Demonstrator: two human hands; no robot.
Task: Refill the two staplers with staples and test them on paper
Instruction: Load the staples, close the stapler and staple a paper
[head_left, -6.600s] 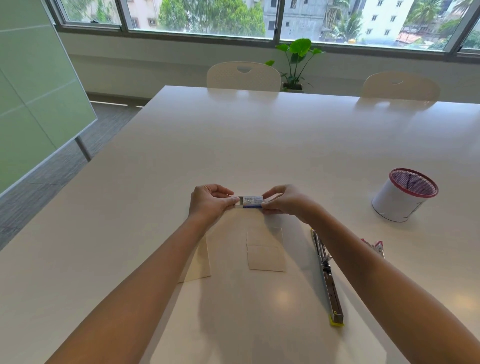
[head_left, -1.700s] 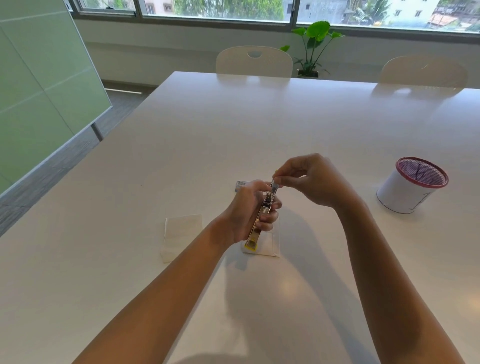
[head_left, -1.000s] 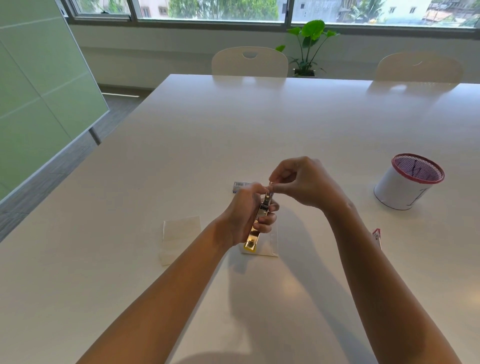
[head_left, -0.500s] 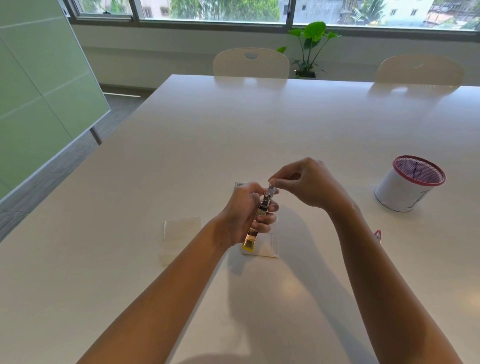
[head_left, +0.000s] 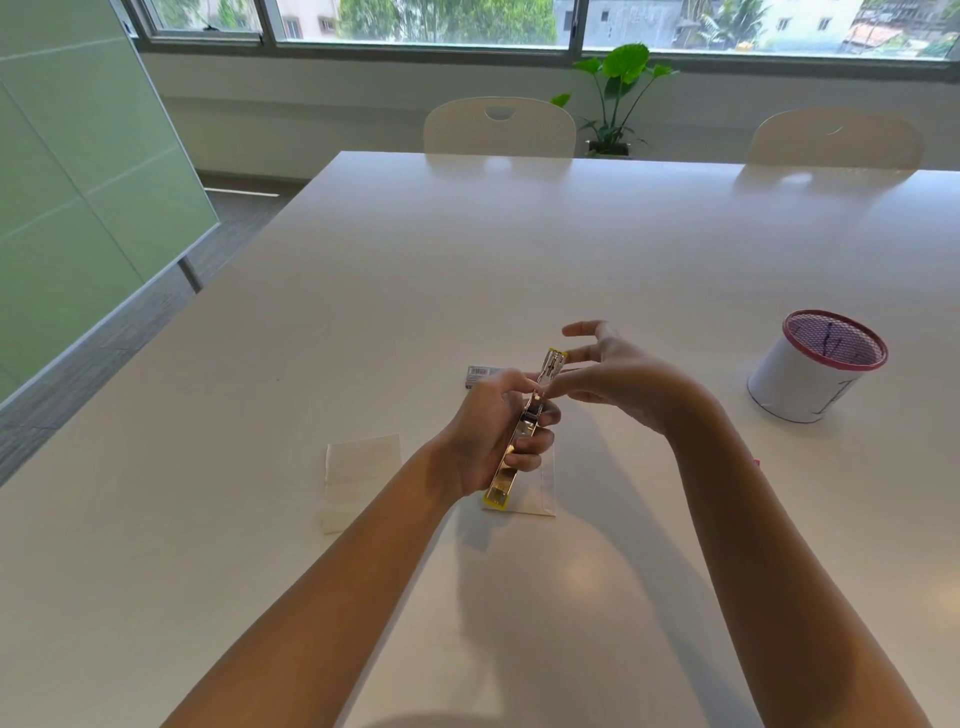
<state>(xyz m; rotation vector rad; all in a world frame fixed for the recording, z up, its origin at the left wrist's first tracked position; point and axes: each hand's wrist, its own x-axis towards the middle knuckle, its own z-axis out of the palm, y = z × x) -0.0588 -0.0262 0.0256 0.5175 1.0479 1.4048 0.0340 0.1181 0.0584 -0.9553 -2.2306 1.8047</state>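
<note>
My left hand (head_left: 493, 431) grips a yellow-edged metal stapler (head_left: 519, 441), folded wide apart and held above the table, its far end pointing away from me. My right hand (head_left: 613, 374) is at that far end with fingers spread; its thumb and forefinger touch the stapler's channel near the top. Whether they pinch staples I cannot tell. A small staple box (head_left: 480, 375) lies on the table just beyond my left hand. One piece of paper (head_left: 540, 488) lies under the stapler, another paper (head_left: 358, 480) to its left. The second stapler is hidden behind my right forearm.
A white cup with a red mesh rim (head_left: 815, 364) stands on the white table (head_left: 467, 260) at the right. Two chairs (head_left: 498, 127) and a potted plant (head_left: 613, 98) are at the far edge. A green glass board (head_left: 78, 182) stands to the left.
My right hand's fingers have spread apart from a tight pinch at the stapler's far end. Earlier both hands held the staple box; the left hand has since picked up the stapler.
</note>
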